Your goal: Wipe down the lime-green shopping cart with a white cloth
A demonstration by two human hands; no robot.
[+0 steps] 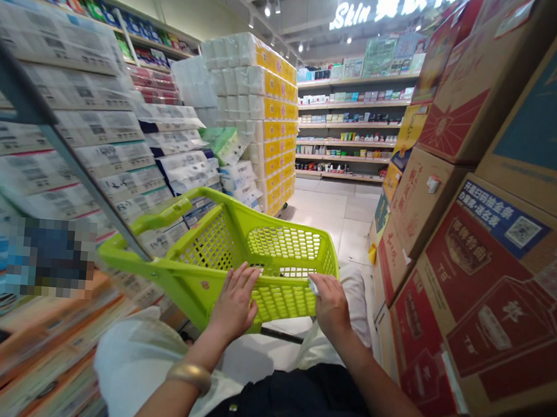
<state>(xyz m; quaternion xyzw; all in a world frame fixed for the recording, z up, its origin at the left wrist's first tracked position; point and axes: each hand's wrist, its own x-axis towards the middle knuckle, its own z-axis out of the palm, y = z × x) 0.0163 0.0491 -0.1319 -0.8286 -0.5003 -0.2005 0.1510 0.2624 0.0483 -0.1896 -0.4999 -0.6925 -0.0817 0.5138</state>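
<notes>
A lime-green rolling shopping basket (191, 272) with perforated sides stands in front of my knees, its grey pull handle (92, 184) slanting to the upper left. My left hand (235, 301) lies on its near rim, fingers stretched out and the thumb apart, holding nothing. At the basket's right end, my right hand (332, 308) is closed with bent fingers by the rim corner. A small white paper-like piece (313, 287) shows under those fingers; most of it is hidden. The basket's floor is largely out of sight behind the near wall.
Large cartons (488, 302) are piled close on my right. On the left are stacked paper packs (72, 134), with a yellow-and-white pack stack (275, 131) further on. Product shelves (348, 121) line the back, past a light tiled floor (317, 202).
</notes>
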